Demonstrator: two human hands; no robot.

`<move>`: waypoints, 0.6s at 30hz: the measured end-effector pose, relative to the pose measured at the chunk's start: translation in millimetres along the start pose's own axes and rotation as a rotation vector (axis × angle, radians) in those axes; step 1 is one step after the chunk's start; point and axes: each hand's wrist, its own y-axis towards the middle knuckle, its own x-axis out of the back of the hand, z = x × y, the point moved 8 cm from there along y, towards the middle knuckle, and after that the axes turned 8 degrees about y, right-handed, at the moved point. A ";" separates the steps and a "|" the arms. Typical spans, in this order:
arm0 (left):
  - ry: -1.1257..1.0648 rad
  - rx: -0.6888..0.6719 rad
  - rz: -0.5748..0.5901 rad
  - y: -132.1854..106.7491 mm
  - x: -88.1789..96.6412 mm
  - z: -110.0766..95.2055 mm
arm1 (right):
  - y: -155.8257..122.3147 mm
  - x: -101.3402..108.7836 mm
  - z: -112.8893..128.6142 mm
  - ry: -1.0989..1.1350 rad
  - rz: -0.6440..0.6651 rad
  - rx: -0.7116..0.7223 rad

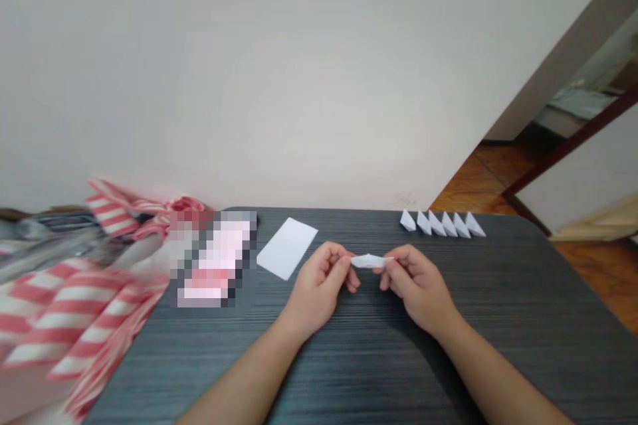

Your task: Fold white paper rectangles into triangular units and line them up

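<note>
Between my two hands is a small white folded paper boat, long and narrow with a low peak in its middle. My left hand pinches its left tip between thumb and fingers. At the other tip, my right hand grips it the same way. Both hands are just above the dark table. Left of my left hand lies a sheet of white paper, flat on the table. Beyond my right hand, several white folded paper pieces stand in a row near the table's back edge.
The dark wood-grain table meets a pale wall at the back. A pixelated, phone-like object lies on its left part. Red-and-white striped cloth is heaped beside the left edge. Wooden floor shows at right.
</note>
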 end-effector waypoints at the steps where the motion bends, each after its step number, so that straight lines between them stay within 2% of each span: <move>1: 0.001 0.005 0.007 0.0 -0.3 0.4 | -0.1 0.5 -0.6 0.001 -0.005 0.002; 6: 0.016 0.023 0.036 -1.6 -2.7 -1.9 | 0.3 1.6 -0.8 -0.067 -0.010 0.018; 12: 0.065 0.071 0.066 -2.4 -5.6 -2.1 | 0.9 -3.7 3.2 -0.122 0.046 0.032; 18: 0.126 0.062 0.053 -0.2 -3.1 -0.9 | -0.6 -4.1 0.6 -0.058 0.033 0.012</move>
